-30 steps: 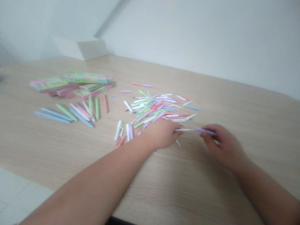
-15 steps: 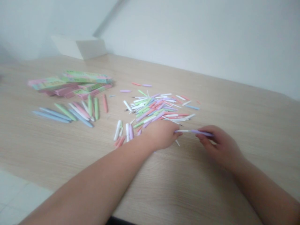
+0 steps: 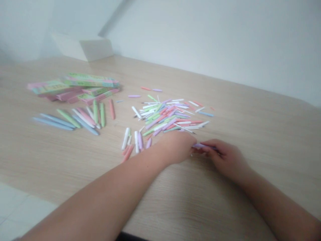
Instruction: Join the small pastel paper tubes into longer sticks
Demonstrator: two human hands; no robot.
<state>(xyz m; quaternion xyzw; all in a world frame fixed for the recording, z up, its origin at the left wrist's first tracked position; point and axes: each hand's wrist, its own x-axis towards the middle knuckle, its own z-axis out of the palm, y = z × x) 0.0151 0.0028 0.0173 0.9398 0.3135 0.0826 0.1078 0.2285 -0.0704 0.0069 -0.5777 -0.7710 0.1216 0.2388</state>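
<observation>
My left hand [image 3: 179, 147] is closed, with its fingertips turned away and largely hidden. It grips one end of a purple pen [image 3: 200, 145]. Fingers of my right hand [image 3: 227, 157] are wrapped round the pen's barrel on the other side, and the two hands almost touch. The white refill is out of sight between them. Just beyond my left hand lies a heap of loose pen parts [image 3: 165, 117], with white, green, purple and coral barrels and thin refills. White and purple pen pieces [image 3: 136, 142] lie beside my left forearm.
Pink and green pen boxes [image 3: 90, 80] are stacked at the left back. In front of them lie several pens in blue, green, pink and white, among them a blue pen [image 3: 86, 125]. A white box [image 3: 96, 50] stands against the wall.
My right hand has moved left towards my left hand with the purple barrel. The white refill that showed between the hands is now covered.
</observation>
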